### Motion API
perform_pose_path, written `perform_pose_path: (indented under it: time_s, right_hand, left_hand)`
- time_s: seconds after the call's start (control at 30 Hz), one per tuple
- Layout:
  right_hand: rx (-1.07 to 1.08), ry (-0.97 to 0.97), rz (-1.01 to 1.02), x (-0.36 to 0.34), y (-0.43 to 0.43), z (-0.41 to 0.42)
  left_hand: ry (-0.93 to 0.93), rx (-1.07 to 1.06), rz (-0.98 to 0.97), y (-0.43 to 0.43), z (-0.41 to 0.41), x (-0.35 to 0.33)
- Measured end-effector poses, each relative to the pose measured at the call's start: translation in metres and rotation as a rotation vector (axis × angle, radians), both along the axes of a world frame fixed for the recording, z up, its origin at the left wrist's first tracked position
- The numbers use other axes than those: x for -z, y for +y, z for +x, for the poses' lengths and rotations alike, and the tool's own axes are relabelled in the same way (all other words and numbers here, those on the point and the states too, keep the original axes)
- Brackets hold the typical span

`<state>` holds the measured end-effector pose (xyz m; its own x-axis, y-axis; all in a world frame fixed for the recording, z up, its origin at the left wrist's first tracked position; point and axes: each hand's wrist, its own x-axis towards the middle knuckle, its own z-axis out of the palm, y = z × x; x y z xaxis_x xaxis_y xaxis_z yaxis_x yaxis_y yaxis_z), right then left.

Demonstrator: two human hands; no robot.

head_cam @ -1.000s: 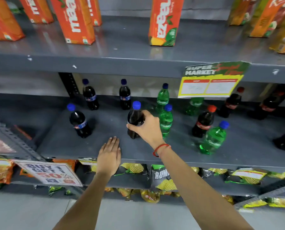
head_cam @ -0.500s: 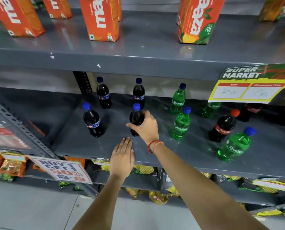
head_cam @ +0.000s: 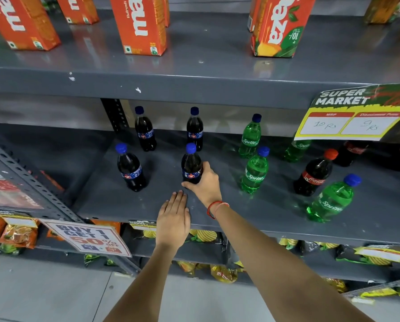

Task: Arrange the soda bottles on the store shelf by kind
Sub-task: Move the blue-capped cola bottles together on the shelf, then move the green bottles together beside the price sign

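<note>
My right hand [head_cam: 206, 182] has its grip closed round the lower body of a dark cola bottle with a blue cap [head_cam: 191, 165], fingers wrapped behind it and thumb across the front near the base; the bottle stands upright on the grey middle shelf [head_cam: 124, 201], in front of another blue-capped cola bottle [head_cam: 195, 129]; my right arm reaches in straight from the lower right, a red thread band [head_cam: 215, 209] at the wrist; my left hand [head_cam: 173, 220] lies flat and open, palm down on the front of the shelf, holding nothing, its fingertips just short of the held bottle's base; two more blue-capped cola bottles stand to the left, one near the front [head_cam: 130, 168] and one at the back [head_cam: 144, 130]; to the right stand green Sprite bottles, the nearest [head_cam: 254, 174] just beside my right hand; a red-capped cola bottle [head_cam: 315, 174] stands further right, with another Sprite bottle [head_cam: 332, 199] in front of it.
</note>
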<state>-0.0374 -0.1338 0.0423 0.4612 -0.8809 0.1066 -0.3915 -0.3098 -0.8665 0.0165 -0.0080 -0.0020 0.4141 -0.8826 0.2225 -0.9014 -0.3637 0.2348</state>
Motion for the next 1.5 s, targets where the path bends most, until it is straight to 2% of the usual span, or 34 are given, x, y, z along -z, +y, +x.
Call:
perform_pose_path:
  time_s: [0.33,0.57,0.77,0.93,1.1,1.27,1.5]
  right_hand:
    - [-0.002,-0.024,-0.013,-0.01,0.004,-0.021]
    - [0.253,-0.132,-0.295,-0.059,-0.012,-0.118]
    - [0.482,-0.046,-0.454,-0.115,-0.056,-0.212]
    - [0.437,0.052,-0.354,-0.13,-0.104,-0.267]
    - [0.189,0.244,-0.085,-0.113,-0.14,-0.287]
    - [0.008,0.157,0.179,-0.088,-0.165,-0.296]
    - [-0.018,0.079,0.219,-0.062,-0.17,-0.299]
  left_hand:
    - [0.027,0.005,-0.016,0.001,-0.002,0.001]
    - [0.092,0.214,-0.119,-0.015,-0.041,-0.005]
    - [0.085,0.326,-0.021,-0.046,-0.086,-0.007]
    - [0.005,0.326,0.077,-0.044,-0.096,0.0]
    - [0.021,0.312,0.089,-0.045,-0.1,-0.001]
    - [0.026,0.29,0.119,-0.042,-0.108,-0.003]
    - [0.004,0.263,0.128,-0.043,-0.111,-0.003]
